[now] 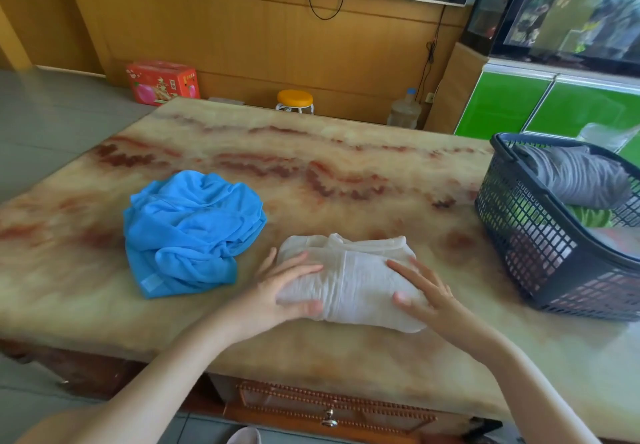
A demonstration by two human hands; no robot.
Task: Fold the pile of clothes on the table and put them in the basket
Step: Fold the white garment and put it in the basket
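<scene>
Marbled tabletop carries a folded white garment near its front edge. Both hands rest flat on it with straight fingers, left hand on its left end, right hand on its right. Just left lies a crumpled blue garment; the basket stands well right.

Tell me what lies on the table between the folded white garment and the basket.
Nothing: in the head view, only bare table separates the white garment from the basket.
</scene>
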